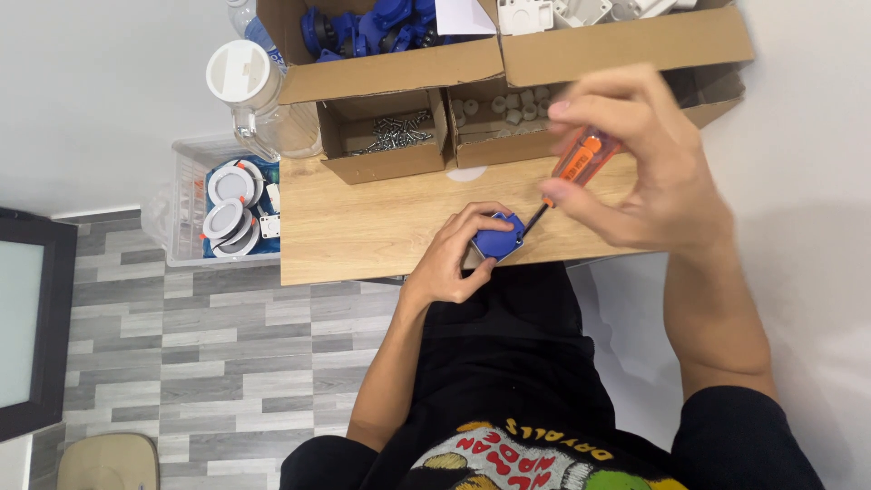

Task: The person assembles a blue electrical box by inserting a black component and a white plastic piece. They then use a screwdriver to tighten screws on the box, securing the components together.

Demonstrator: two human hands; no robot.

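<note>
In the clear bin on the floor I count three round white lamps. On the wooden table, four open boxes: one with blue parts, one with screws, one with small white caps, one with white pieces. The left hand is curled tight around one blue part at the table's near edge. The right hand pinches one orange screwdriver, tip on the part (blurred). If the tip skids off, it could jab the holding fingers.
</note>
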